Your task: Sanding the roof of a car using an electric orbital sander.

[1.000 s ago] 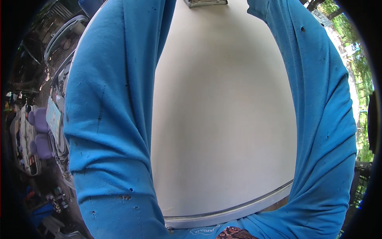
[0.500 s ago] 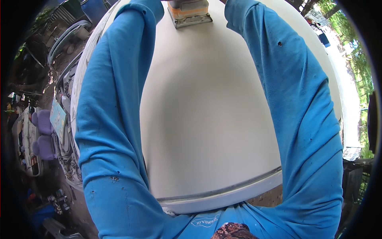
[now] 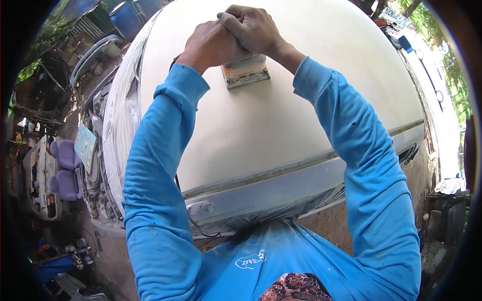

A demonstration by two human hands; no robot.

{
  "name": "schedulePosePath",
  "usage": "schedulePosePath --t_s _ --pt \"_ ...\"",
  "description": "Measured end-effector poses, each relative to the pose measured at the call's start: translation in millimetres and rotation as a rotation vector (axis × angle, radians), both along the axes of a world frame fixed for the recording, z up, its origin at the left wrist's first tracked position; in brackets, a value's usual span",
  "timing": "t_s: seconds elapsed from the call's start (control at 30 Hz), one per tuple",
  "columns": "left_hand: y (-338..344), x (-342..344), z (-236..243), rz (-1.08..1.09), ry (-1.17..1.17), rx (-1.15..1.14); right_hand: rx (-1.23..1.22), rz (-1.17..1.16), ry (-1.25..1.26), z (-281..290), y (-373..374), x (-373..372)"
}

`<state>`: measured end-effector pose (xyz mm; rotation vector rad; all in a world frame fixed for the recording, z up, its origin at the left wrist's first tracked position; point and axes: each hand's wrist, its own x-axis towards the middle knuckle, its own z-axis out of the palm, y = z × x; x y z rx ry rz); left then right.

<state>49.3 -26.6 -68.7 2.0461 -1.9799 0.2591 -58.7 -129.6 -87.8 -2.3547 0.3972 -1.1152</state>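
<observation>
A sander (image 3: 247, 74) with an orange band and a flat, dusty base sits on the pale cream car roof (image 3: 236, 135). Both arms, in blue sleeves, stretch forward to it. My left hand (image 3: 211, 45) is closed over the sander's top, fingers hidden beneath the other hand. From the right, my right hand (image 3: 257, 31) wraps over the left one and the tool, its fingers bent and partly out of sight. Only the sander's lower front shows below the hands.
Plastic sheeting (image 3: 128, 100) covers the car's left side. A dark trim strip (image 3: 261, 175) runs along the roof's near edge, close to my body. Purple seats (image 3: 68, 170), car parts and a blue barrel (image 3: 124, 21) stand to the left. A bright white surface (image 3: 427, 85) lies at right.
The sander and both hands now appear lower in the picture, with the hands fully in sight. More of the roof's near edge and the car's side shows.
</observation>
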Motion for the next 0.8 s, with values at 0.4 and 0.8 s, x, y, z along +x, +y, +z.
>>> schedulePosePath --t_s 0.4,0.8 --pt "102.9 -77.8 -13.1 -0.208 0.128 -0.209 -0.108 0.127 -0.093 -1.7 95.4 -84.5" --pt "-37.6 86.0 -16.5 -0.306 -0.075 -0.316 -0.025 0.226 -0.126 2.9 -37.3 77.2"
